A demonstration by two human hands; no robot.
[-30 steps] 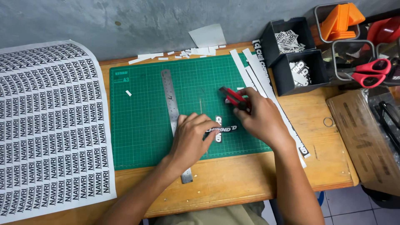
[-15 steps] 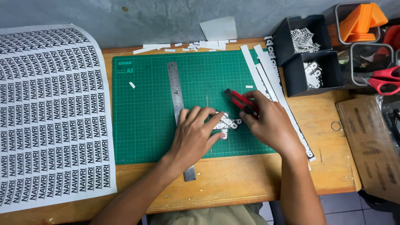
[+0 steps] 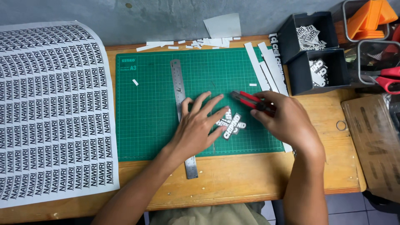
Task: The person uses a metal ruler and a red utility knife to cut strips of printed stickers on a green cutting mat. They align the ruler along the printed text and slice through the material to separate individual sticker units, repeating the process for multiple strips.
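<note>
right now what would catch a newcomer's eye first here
Mid-desk, a green cutting mat lies under both hands: the left hand presses on small black-and-white stickers, and the right hand grips a red utility knife. On the left, a large printed sticker sheet overhangs the desk.

Black-white stickers [image 3: 231, 123] on green mat [image 3: 150, 121]
</note>
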